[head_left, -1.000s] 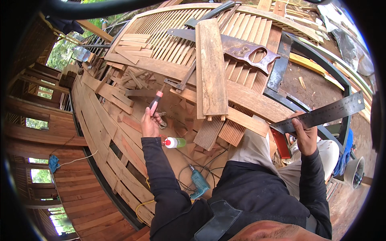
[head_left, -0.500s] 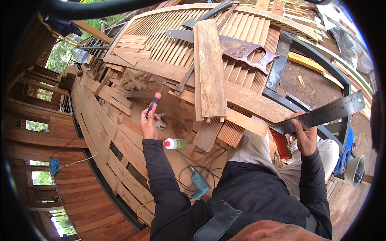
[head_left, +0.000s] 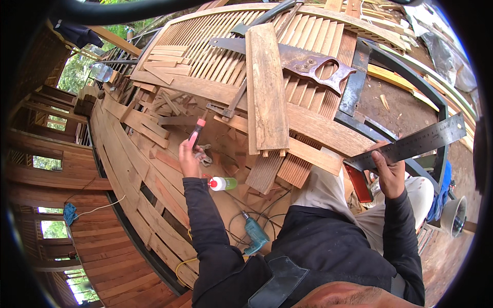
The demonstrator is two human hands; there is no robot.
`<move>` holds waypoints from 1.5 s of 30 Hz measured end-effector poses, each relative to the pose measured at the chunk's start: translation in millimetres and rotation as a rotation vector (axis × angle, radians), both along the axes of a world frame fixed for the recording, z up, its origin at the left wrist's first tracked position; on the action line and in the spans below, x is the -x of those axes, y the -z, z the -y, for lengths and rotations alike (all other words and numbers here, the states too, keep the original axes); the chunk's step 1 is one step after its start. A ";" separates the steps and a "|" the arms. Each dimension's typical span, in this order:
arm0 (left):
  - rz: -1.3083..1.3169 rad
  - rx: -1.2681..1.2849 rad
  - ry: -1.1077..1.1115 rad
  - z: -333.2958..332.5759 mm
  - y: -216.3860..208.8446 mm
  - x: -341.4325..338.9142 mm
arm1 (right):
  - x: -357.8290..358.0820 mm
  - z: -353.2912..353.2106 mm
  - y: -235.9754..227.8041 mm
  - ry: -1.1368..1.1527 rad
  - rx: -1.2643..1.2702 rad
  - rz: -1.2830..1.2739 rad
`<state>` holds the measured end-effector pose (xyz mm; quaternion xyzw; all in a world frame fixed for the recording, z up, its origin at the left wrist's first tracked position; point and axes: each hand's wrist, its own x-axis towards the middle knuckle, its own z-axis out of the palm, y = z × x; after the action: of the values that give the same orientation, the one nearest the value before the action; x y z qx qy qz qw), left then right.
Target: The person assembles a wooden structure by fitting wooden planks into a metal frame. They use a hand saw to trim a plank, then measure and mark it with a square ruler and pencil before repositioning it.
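Observation:
My left hand (head_left: 190, 159) is closed around the pink-and-black handle of a screwdriver (head_left: 196, 131), whose thin shaft points up and away toward a clamp (head_left: 221, 109) on the frame's near rail. On the right, my right hand (head_left: 389, 172) grips a try square (head_left: 421, 143) with a broad steel blade and a red stock. The square's corner is beside the near end of a wooden rail (head_left: 328, 128). Between my hands, a grooved wooden board (head_left: 267, 87) lies across the slatted wooden frame (head_left: 205, 51), over the blade of a handsaw (head_left: 318, 66).
A hatchet (head_left: 264, 18) lies at the far side of the frame. Below my left hand are a red-capped bottle of green liquid (head_left: 223, 183) and a teal power drill (head_left: 255, 233) with cords. Offcuts (head_left: 172, 105) litter the ground. Black metal framing (head_left: 436, 102) stands at right.
The screwdriver handle has turned slightly in my left hand, and the fingers have shifted on it. My right hand and the try square have hardly moved.

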<state>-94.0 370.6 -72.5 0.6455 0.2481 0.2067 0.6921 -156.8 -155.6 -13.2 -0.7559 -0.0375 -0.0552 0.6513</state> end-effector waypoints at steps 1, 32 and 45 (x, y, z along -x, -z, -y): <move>-0.035 0.156 0.140 -9.9 1.1 1.0 | 0.2 0.0 0.5 0.002 -0.003 0.002; -0.023 0.140 0.380 -46.6 5.5 1.8 | -0.5 4.1 4.0 -0.005 0.095 0.037; -0.047 -1.450 0.081 -6.6 -12.4 -17.0 | 1.5 3.8 9.4 0.037 0.068 0.043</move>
<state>-77.0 377.2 -60.1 0.9549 0.0394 0.2796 0.0919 -158.3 -159.4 -22.6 -0.7769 -0.0396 -0.0822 0.6230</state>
